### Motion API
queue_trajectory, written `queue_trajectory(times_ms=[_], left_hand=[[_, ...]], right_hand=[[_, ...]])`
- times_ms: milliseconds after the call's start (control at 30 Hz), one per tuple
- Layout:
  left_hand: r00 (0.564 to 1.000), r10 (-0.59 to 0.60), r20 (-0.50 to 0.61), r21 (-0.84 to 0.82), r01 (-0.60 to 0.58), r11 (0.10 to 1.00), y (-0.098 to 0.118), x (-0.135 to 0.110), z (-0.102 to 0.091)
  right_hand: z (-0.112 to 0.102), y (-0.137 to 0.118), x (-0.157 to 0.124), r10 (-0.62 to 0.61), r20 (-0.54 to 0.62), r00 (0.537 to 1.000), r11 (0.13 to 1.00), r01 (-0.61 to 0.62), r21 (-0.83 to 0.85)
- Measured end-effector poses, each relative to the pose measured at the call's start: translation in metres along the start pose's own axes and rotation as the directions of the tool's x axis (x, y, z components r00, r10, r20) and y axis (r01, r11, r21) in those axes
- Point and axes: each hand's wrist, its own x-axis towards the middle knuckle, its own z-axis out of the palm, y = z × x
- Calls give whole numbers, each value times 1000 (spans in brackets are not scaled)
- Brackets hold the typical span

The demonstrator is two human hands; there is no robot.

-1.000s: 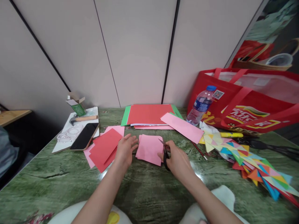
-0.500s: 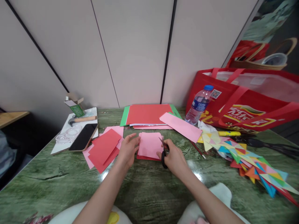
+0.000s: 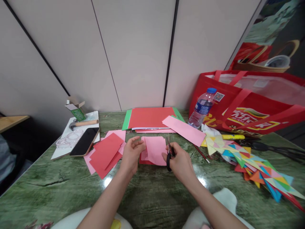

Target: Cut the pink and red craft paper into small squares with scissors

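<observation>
A small stack of pink paper (image 3: 156,151) lies on red paper (image 3: 145,162) in front of me. My left hand (image 3: 133,152) pinches the left edge of the top pink sheet, which bends up slightly there. In my right hand (image 3: 179,159) is a pair of scissors (image 3: 169,160) with black handles, its blades pointing away from me beside the stack's right edge. Left of my left hand, loose red sheets (image 3: 108,152) lie fanned over pink ones (image 3: 118,136).
Behind lie a red and green paper pile (image 3: 152,117) and a pink strip (image 3: 184,131). At right are a water bottle (image 3: 202,108), a red bag (image 3: 238,105) and folded coloured paper (image 3: 250,162). Leftward lie a phone (image 3: 85,141), a hammer (image 3: 84,123) and a small box (image 3: 76,109).
My left hand has closed on the left edge of the top pink sheet and lifted it a little. The scissors have turned more upright and shifted slightly right.
</observation>
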Motion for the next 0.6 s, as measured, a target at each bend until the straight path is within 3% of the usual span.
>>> queue_trajectory(times_ms=[367, 500, 600], left_hand=[[998, -67, 16, -23, 67, 997, 0, -1, 3], [994, -113, 12, -65, 114, 991, 5, -3, 4], [994, -112, 19, -138, 113, 984, 9, -2, 3]], right_hand=[[8, 15, 9, 47, -57, 997, 955, -28, 294], [8, 16, 11, 130, -27, 991, 868, -101, 486], [7, 13, 11, 211, 30, 977, 748, -181, 639]])
